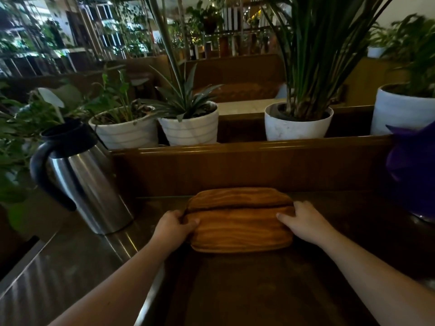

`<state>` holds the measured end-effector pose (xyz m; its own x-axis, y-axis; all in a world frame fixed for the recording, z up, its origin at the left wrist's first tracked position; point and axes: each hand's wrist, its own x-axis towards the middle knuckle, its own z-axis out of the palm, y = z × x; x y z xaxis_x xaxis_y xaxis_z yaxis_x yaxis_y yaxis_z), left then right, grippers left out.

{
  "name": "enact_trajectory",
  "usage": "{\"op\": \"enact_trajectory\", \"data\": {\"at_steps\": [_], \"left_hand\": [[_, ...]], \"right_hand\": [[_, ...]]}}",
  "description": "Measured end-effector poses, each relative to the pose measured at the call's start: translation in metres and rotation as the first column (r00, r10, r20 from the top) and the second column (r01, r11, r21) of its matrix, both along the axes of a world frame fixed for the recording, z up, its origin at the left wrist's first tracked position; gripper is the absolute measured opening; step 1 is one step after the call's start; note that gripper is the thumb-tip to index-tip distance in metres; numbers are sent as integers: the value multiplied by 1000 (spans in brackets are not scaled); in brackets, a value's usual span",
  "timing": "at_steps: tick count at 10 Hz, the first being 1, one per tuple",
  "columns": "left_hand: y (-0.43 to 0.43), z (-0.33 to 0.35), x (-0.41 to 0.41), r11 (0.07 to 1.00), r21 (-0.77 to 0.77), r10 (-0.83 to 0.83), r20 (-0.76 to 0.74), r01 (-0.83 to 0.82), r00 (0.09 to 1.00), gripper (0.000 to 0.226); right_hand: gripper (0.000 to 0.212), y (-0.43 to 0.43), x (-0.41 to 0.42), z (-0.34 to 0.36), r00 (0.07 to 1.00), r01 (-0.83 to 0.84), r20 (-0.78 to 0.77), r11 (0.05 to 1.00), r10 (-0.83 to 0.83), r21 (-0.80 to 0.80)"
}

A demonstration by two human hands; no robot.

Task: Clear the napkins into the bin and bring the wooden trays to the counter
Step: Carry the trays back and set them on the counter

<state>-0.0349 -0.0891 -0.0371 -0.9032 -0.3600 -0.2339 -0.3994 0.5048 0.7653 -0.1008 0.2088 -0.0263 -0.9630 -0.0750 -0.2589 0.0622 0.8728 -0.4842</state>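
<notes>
Two wooden trays (240,222) with rounded corners lie stacked on a dark counter top (259,290), close to its raised wooden back wall. My left hand (175,223) grips the stack's left end, thumb on top. At the right end my right hand (303,220) holds the stack, fingers curled over the edge. No napkins are in sight.
A steel thermos jug (82,182) with a black handle stands on a metal surface to the left. Behind the wooden wall (235,165) sit several white plant pots (190,128). A purple object (414,170) is at the right edge.
</notes>
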Motion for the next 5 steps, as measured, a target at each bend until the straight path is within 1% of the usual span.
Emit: {"op": "enact_trajectory", "data": {"at_steps": [1, 2, 3, 4, 5], "left_hand": [[2, 1, 2, 1000, 8, 5, -4, -5, 1000, 47], [8, 6, 5, 1000, -9, 18, 13, -18, 1000, 41], [15, 17, 11, 995, -97, 13, 25, -11, 1000, 40], [20, 30, 16, 957, -285, -68, -13, 62, 998, 44], [30, 53, 28, 819, -569, -179, -134, 72, 975, 64]], "right_hand": [[61, 0, -1, -3, 1000, -24, -14, 999, 24, 25], [66, 3, -2, -3, 999, -32, -23, 998, 33, 52], [76, 10, -1, 4, 994, -102, -33, 988, 106, 119], [80, 14, 1, 18, 951, -220, -168, 949, 260, 224], [80, 13, 10, 48, 813, -309, -383, 881, 440, 357]]}}
